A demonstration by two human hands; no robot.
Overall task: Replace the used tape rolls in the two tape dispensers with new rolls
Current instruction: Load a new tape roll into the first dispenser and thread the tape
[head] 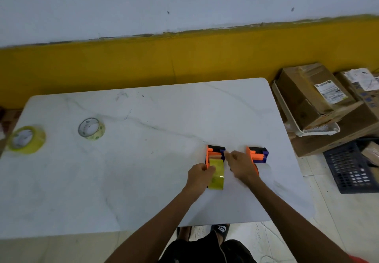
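Two orange, black and blue tape dispensers stand on the white marble table [131, 180]. The left dispenser [215, 152] carries a yellow tape roll [217, 174]. My left hand [198, 175] grips that dispenser and roll from the left side. My right hand [239, 164] pinches the dispenser's front right corner with thumb and forefinger. The right dispenser [258, 153] sits just behind my right hand, partly hidden by it, with no roll visible in it. A thick yellow roll [27, 139] lies at the table's left edge. A thin, mostly used roll [91, 129] lies flat to its right.
Cardboard boxes [313, 96] and a white tray [315, 132] are stacked on the floor right of the table. A dark plastic crate [348, 166] sits in front of them. A yellow and white wall runs behind the table.
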